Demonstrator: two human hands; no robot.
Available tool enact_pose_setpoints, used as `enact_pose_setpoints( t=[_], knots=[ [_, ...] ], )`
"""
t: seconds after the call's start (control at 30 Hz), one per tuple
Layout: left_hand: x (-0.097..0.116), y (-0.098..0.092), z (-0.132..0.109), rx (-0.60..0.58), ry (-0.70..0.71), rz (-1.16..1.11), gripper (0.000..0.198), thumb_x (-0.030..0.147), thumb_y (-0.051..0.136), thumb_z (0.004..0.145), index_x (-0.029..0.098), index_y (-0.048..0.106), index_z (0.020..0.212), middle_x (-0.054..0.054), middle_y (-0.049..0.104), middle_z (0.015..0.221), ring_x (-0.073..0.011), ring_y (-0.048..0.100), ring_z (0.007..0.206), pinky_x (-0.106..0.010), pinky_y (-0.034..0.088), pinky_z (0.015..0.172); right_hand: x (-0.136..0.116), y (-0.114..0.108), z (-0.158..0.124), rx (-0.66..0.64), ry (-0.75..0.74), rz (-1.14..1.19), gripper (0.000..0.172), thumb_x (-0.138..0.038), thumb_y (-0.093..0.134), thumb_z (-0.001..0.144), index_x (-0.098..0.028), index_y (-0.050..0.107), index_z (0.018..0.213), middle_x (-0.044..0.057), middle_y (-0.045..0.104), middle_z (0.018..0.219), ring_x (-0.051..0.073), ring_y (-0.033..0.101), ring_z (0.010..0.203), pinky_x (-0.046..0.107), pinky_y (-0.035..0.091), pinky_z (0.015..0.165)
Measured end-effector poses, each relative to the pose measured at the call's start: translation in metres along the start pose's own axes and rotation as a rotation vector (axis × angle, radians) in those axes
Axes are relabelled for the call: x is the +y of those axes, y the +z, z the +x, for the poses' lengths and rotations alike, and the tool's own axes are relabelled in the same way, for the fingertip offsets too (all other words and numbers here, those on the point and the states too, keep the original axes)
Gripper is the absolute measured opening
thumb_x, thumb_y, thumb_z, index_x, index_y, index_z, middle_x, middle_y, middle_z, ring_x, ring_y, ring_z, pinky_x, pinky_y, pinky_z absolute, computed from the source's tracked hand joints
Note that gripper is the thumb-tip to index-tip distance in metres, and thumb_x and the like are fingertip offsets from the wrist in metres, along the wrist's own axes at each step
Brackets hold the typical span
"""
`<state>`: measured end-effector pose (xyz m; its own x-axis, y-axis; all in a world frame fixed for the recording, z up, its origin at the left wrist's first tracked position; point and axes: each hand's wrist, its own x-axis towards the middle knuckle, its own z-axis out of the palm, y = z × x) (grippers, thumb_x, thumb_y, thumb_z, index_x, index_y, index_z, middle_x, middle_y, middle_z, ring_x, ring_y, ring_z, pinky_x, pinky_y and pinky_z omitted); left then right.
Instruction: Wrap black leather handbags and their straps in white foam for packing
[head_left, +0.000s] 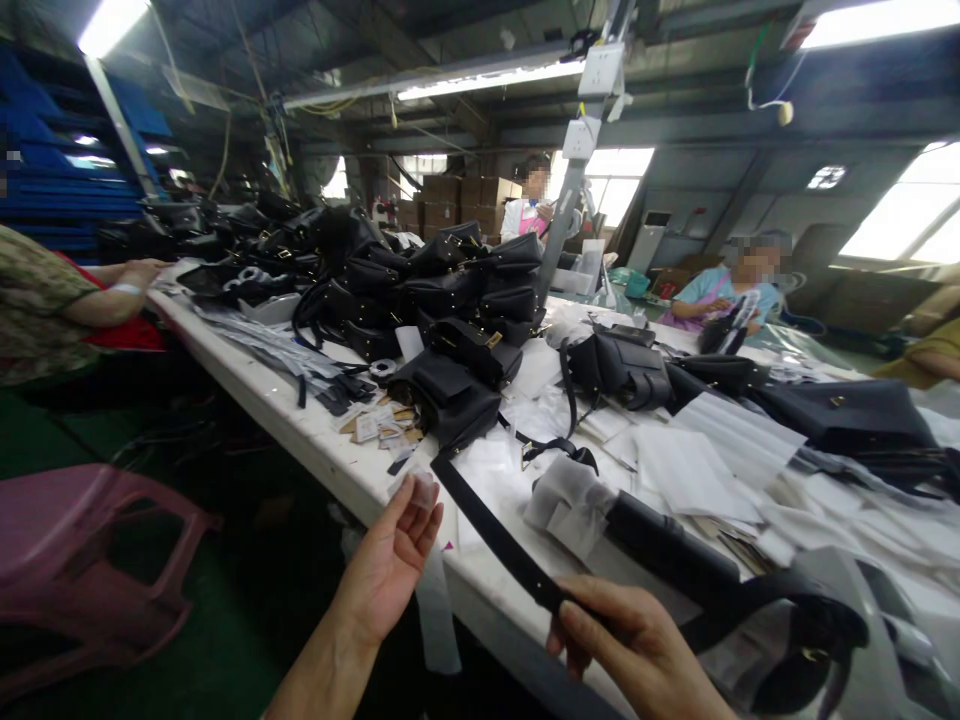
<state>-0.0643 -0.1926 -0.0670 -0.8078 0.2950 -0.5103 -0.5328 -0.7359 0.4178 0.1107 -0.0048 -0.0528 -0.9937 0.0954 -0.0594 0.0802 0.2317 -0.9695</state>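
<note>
Slanting away leftward, lengthwise: black strap point(491, 527) | right grip point(630, 632): pinching near end | left grip point(391, 556): pinching clear film point(425, 491)

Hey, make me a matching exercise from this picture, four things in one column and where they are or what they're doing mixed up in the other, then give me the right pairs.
Column one
1. Left hand
2. Pink plastic seat
3. Right hand
4. Cardboard boxes

Column two
A. Stacked in the background
B. Gripping a black strap
C. Palm turned up, translucent film at the fingertips
D. Beside the white table, at the picture's lower left

Right pairs: 1-C, 2-D, 3-B, 4-A.
</note>
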Motion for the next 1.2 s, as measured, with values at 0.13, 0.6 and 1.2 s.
enact_pose_setpoints(
  t=[0.13,0.6,1.2],
  knots=[
    [0.000,0.005,0.000,0.001,0.013,-0.004,0.011,0.008,0.062,0.091,0.014,0.068,0.098,-0.005,0.076,0.086,-0.0143,0.075,0.077,-0.028,0.062,0.076,0.009,-0.003,-0.010,-0.052,0.005,-0.115,0.043,-0.055,0.050,0.094,-0.020,0.075,0.091,0.007,0.070,0.082,0.014,0.057,0.056,0.023,0.045,0.053],
    [-0.014,0.013,-0.010,-0.038,0.089,0.159,0.005,0.011,0.064,0.090,0.014,0.067,0.088,-0.005,0.076,0.083,-0.0135,0.074,0.076,-0.023,0.060,0.074,-0.040,0.020,0.008,-0.185,-0.031,-0.231,0.025,-0.043,0.070,0.082,-0.025,0.073,0.099,-0.001,0.070,0.079,0.018,0.063,0.074,0.020,0.046,0.062],
    [-0.007,0.023,-0.010,-0.129,-0.054,0.125,0.015,0.013,0.064,0.091,0.017,0.068,0.105,-0.007,0.075,0.104,-0.0168,0.073,0.091,-0.030,0.060,0.082,-0.063,0.025,0.014,-0.088,-0.163,-0.140,0.023,-0.036,0.055,0.094,-0.024,0.064,0.111,0.000,0.072,0.077,0.013,0.063,0.062,0.021,0.048,0.061]
  ],
)
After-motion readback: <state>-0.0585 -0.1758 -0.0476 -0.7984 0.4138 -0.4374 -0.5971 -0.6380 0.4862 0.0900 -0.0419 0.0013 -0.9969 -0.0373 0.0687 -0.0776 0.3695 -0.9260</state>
